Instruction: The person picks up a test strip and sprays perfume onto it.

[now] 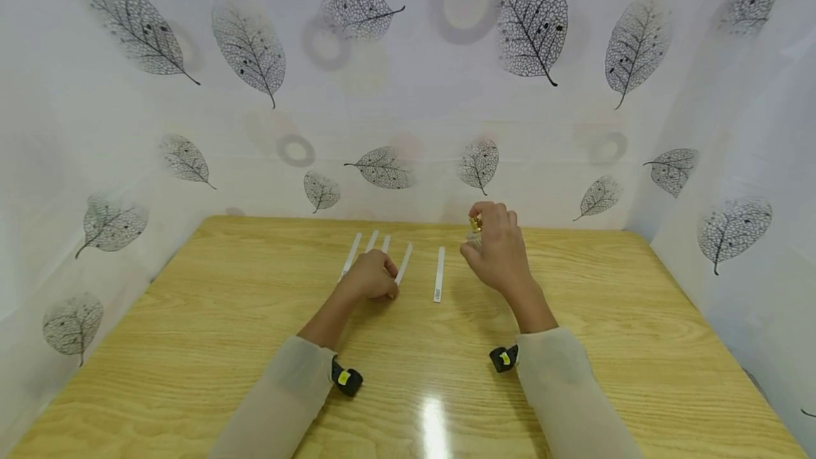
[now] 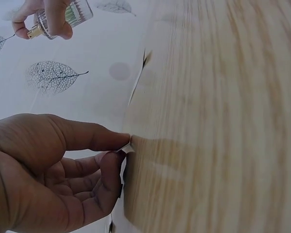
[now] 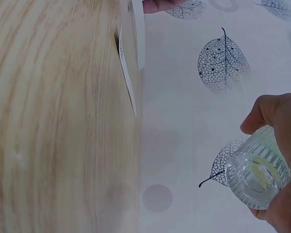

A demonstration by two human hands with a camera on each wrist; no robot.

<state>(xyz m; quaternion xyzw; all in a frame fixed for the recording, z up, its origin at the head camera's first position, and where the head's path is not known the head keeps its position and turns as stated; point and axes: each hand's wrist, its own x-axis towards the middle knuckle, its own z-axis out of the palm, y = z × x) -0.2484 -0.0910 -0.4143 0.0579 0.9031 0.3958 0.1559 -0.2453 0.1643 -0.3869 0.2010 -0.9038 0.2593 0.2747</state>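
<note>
My left hand (image 1: pixel 372 275) pinches the near end of a white paper strip (image 1: pixel 404 263) between thumb and fingers. In the left wrist view, the strip's end (image 2: pixel 126 147) shows at the fingertips. Raised over the table's far right part, my right hand (image 1: pixel 502 250) grips a clear glass perfume bottle (image 3: pixel 257 172) with ribbed sides. Its gold spray top (image 1: pixel 475 224) lies under the index finger, and the bottle is tilted. One strip (image 1: pixel 439 273) with small print at its near end lies alone between the hands.
Several more white strips (image 1: pixel 350 253) lie on the table beyond and left of my left hand, partly hidden by it. The wood-grain table (image 1: pixel 408 360) meets a pale leaf-printed curtain (image 1: pixel 408 112) at its back edge. Black wrist cameras (image 1: pixel 347 379) sit at both cuffs.
</note>
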